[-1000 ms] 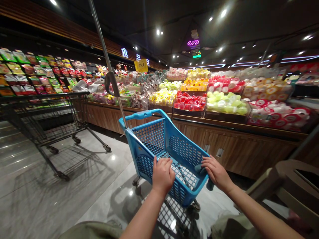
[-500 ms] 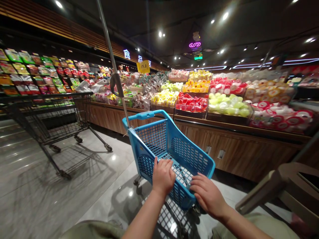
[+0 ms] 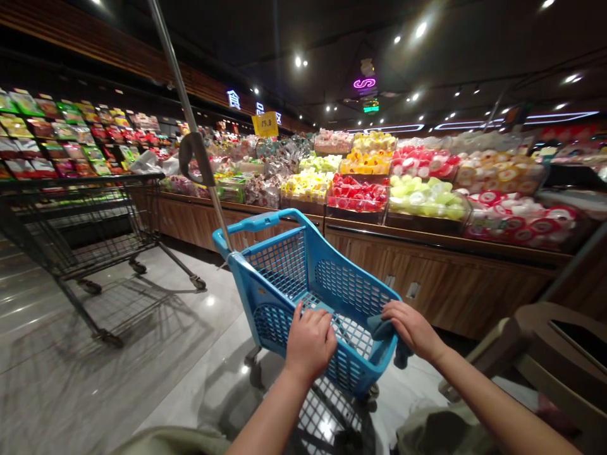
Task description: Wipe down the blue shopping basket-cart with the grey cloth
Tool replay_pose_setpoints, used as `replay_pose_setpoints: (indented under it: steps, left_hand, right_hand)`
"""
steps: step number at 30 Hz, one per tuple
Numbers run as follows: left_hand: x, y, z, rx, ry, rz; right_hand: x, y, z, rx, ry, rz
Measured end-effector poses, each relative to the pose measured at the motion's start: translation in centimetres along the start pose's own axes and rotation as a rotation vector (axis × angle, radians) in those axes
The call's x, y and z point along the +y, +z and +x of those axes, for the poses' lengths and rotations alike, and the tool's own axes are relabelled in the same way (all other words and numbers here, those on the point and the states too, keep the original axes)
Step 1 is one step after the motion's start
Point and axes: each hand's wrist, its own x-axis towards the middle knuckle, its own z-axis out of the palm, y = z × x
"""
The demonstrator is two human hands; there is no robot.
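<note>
A small blue shopping cart [image 3: 353, 272] stands before me, with a tall metal pole [image 3: 177, 69] rising from its handle end. My left hand [image 3: 310, 338] is closed over the near side rim, fingers curled inward. At the cart's right end, my right hand [image 3: 412, 328] presses a dark grey-blue cloth [image 3: 380, 328] onto the rim. Part of the cloth hangs outside, below the fingers. The basket's latticed floor shows between the two hands.
A large black wire cart [image 3: 95, 221] stands on the left. Behind the blue cart runs a wood-panelled counter [image 3: 450, 278] with bins of colourful wrapped goods [image 3: 422, 196]. A brown rounded stool-like object [image 3: 554, 341] is close on my right.
My right hand has moved up and right along the rim, and the cloth now shows in it. My left hand keeps its grip. The view has shifted slightly.
</note>
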Motion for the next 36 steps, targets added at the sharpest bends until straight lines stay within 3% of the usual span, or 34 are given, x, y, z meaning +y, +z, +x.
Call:
replay_pose_setpoints:
  steps: [7,12,20,23,28,30,36]
  left_hand:
    - [1.9,0.7,-0.9,-0.031,0.049,0.015]
    - [2.3,0.8,-1.4,-0.056,0.066,0.104]
    - [1.2,1.1,-0.5,-0.049,0.042,0.134]
    - [1.1,1.1,-0.1,-0.057,0.036,0.14]
    - [0.0,0.1,0.7,-0.142,0.108,0.142]
    - [-1.8,-1.0,1.4,-0.186,0.168,0.155]
    - [-8.4,-5.3,4.2,-0.134,0.176,0.346]
  right_hand:
    - [-0.1,-0.1,-0.5,0.076,0.091,0.03]
    - [-1.5,0.0,-1.1,0.092,0.15,0.069]
    - [-9.9,1.4,-1.9,0.128,0.146,0.062]
    - [-11.6,2.3,-2.0,0.188,0.156,-0.006]
    - [-10.5,2.5,-1.6,0.15,0.086,-0.032]
    - [-9.6,2.3,-1.5,0.134,0.068,-0.032]
    - [-5.8,2.2,-1.3,0.166,0.065,-0.037]
